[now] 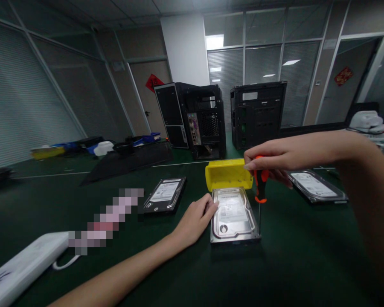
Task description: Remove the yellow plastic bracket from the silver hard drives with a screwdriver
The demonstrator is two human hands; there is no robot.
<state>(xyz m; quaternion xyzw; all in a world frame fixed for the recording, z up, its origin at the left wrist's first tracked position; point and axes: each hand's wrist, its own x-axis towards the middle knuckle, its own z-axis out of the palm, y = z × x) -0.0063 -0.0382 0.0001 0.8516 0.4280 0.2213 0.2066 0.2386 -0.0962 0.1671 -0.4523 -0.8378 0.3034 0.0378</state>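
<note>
From bottom L of frame, L hand (195, 218) is stretched out, thumb-side gripped on HDD's (233, 213) L edge, prob. for steadiness. HDD is laid flat on counter (291, 260), lower ctr; yellow bin (227, 171) is set just behind, prob. for easy reach. R of ctr, screwdriver (261, 185) is clasped upright by R hand (284, 157), wrist arched high.

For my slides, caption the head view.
Left hand touches hard drive; right hand holds screwdriver upright at the drive's edge.

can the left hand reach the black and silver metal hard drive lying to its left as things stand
Probably yes: the black and silver hard drive lies near the left hand, with nothing visible standing between them, though the hand would likely have to leave the shiny silver rectangular drive it touches.
</note>
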